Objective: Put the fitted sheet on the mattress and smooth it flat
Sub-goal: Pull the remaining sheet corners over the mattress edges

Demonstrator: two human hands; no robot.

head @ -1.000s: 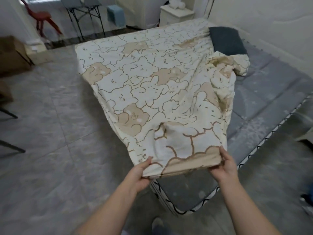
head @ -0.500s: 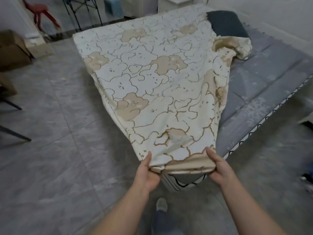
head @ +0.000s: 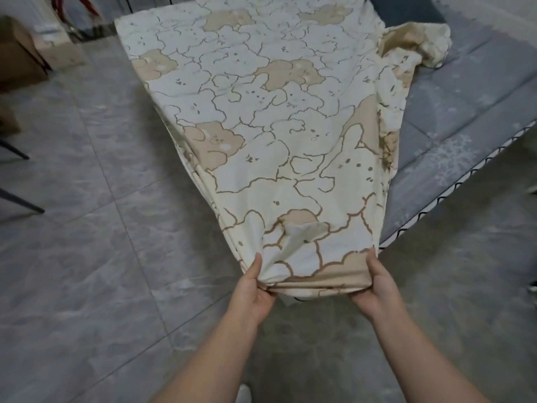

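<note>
Both hands — left hand [head: 252,289], right hand [head: 377,286] — clamp their grip on the fitted sheet [head: 276,126] corner over the mattress [head: 453,135].

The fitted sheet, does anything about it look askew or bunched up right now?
Yes. The fitted sheet covers only the mattress's left part; its right edge is folded back in a bunched lump, leaving grey mattress bare. The left hand and right hand grip its near corner.
</note>
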